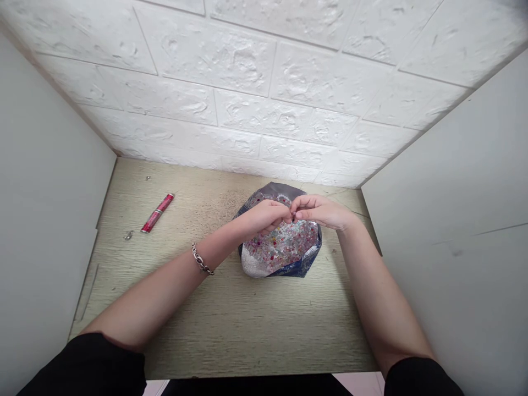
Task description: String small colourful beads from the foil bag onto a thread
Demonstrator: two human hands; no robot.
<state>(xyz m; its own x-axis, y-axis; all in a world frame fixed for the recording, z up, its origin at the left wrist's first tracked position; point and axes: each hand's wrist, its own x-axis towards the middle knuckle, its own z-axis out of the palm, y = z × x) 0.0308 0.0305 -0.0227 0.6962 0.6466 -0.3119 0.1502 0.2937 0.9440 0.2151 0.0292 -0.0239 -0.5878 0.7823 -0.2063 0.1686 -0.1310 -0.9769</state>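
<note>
- Lying on table (pixel 256 324), left: red tube (pixel 157 213), lettering too small to read.
- Open beside it: blue plastic bag (pixel 303 268), full of small multicoloured beads (pixel 276 246).
- Together at fingertips above beads, pinching small dark piece (pixel 293 218): left hand (pixel 269 215), right hand (pixel 324 212).

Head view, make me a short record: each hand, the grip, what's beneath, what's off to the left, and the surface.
Left hand: above the beads, bracelet on its forearm
Right hand: meeting the left hand
Grip: small dark item between the hands; which one holds it is unclear
Beneath: multicoloured beads on dark blue plastic
Off left: red tube, lying at a slant
Surface: wood-grain tabletop
</note>
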